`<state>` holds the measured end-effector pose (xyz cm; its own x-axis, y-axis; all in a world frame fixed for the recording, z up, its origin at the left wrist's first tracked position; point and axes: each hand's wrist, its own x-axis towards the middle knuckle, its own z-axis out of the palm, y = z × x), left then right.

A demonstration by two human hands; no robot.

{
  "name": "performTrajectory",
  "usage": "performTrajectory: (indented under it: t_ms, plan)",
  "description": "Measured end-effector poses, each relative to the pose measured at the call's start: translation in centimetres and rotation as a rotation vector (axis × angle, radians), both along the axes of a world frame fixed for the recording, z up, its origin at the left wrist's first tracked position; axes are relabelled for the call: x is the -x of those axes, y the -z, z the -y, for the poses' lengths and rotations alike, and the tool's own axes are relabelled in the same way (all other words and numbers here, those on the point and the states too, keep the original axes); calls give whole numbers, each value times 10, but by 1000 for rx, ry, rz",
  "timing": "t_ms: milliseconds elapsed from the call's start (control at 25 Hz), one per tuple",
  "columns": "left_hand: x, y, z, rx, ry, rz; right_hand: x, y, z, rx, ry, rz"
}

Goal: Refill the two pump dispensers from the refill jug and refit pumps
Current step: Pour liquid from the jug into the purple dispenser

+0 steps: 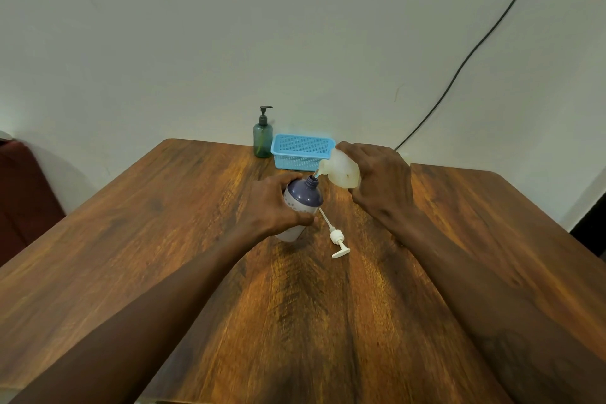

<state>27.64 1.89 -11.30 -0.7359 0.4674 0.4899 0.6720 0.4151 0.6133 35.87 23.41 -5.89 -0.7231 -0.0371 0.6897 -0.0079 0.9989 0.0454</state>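
Wooden table (196, 239): right hand (380, 180) tips jug (341, 170) into purple bottle (303, 198).

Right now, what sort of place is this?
Probably a room in a home: a wooden table against a plain wall, with a loose cable and a blue basket.

Both arms extended; left hand (274, 203) and right hand (380, 180) gripping.
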Motion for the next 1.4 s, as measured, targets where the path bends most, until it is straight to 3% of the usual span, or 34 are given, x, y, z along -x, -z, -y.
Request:
performTrajectory:
  t_ms: [1400]
  plan:
    - [-1, 1, 1, 17, 20, 4, 0, 4, -1, -11, -22, -4]
